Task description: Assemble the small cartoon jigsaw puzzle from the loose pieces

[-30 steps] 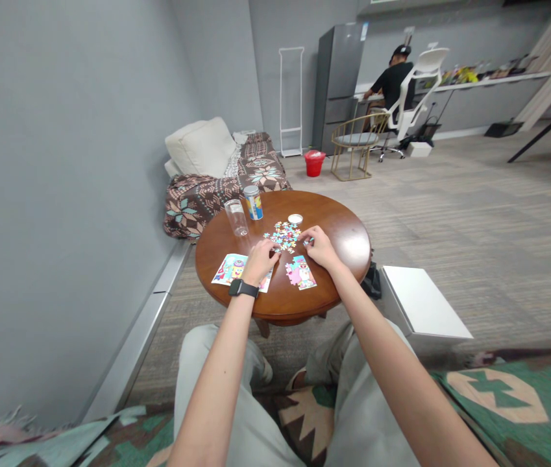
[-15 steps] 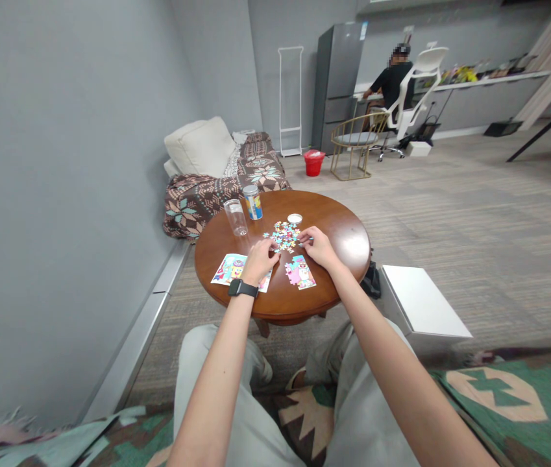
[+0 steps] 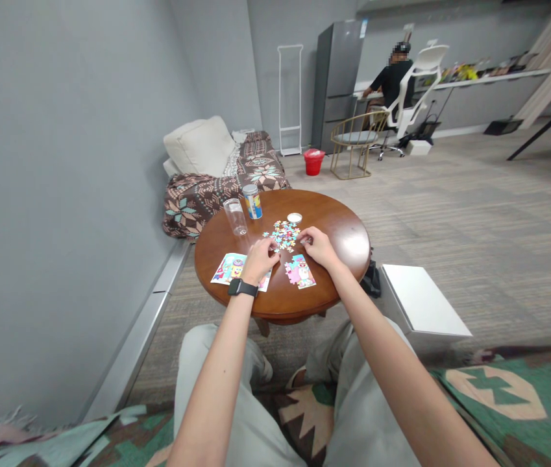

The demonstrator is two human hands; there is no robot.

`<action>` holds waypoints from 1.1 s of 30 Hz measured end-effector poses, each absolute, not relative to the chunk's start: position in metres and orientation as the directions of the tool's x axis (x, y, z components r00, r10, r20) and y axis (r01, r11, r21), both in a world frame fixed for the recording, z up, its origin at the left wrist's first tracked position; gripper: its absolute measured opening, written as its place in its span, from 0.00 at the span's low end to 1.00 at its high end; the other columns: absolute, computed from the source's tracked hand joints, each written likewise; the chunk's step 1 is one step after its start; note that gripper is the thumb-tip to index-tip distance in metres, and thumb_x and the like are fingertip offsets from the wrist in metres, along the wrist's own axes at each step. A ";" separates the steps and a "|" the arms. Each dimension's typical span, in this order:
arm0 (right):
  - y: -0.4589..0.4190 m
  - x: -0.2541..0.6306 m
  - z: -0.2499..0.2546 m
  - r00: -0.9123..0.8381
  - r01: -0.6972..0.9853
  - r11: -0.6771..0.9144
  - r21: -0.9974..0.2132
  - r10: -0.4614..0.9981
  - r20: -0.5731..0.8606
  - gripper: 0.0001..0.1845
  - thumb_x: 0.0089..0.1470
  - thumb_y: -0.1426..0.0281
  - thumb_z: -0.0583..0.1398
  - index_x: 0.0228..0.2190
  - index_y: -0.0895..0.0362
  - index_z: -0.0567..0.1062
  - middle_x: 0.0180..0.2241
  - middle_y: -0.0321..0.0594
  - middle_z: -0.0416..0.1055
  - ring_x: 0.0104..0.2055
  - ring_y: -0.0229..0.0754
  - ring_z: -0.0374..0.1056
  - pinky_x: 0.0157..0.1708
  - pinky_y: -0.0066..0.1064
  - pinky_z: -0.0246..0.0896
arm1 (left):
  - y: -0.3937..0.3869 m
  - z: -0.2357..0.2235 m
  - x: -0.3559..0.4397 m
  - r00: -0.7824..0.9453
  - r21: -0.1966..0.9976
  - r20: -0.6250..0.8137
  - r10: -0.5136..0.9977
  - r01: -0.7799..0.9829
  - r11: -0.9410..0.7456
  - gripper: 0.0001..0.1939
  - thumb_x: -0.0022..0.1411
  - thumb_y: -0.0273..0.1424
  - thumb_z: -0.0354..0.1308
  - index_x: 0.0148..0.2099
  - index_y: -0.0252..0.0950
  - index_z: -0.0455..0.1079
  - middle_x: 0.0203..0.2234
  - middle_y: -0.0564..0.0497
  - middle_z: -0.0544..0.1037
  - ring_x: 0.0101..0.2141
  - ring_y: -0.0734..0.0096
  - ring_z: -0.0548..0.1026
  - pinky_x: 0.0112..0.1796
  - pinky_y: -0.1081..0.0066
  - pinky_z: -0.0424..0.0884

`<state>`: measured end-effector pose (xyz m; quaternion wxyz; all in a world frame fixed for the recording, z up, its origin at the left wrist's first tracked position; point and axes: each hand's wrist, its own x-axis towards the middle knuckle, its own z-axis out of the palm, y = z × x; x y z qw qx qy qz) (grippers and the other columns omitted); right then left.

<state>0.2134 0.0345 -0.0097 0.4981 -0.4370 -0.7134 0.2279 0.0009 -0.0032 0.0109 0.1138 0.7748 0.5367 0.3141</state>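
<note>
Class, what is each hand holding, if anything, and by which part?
Cannot tell: the left hand and right hand are beside puzzle pieces, but any hold is unclear.

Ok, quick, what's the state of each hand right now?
Left hand: curled beside the loose puzzle pieces; whether it holds one cannot be told.
Right hand: curled at their right edge; whether it holds one cannot be told.

Left hand and right hand flank loose jigsaw pieces on a round wooden surface; a joined section lies nearer the person.
</note>
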 end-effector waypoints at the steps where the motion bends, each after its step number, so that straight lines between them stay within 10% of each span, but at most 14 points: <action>1: 0.034 0.214 -0.009 -0.124 0.400 0.520 -0.755 0.847 0.518 0.16 0.40 0.80 0.54 0.30 0.54 0.75 0.33 0.38 0.74 0.36 0.41 0.70 0.44 0.36 0.69 | -0.003 0.011 0.001 0.226 0.517 0.364 0.904 0.758 -0.397 0.07 0.58 0.25 0.60 0.39 0.39 0.68 0.37 0.48 0.77 0.42 0.61 0.74 0.47 0.61 0.71; 33: 0.037 0.214 -0.013 -0.088 0.418 0.504 -0.756 0.850 0.519 0.17 0.43 0.82 0.52 0.32 0.55 0.75 0.35 0.38 0.73 0.38 0.42 0.70 0.43 0.35 0.67 | -0.004 0.014 0.002 0.253 0.562 0.392 0.884 0.695 -0.448 0.07 0.61 0.20 0.53 0.39 0.38 0.65 0.35 0.50 0.73 0.39 0.67 0.73 0.44 0.68 0.69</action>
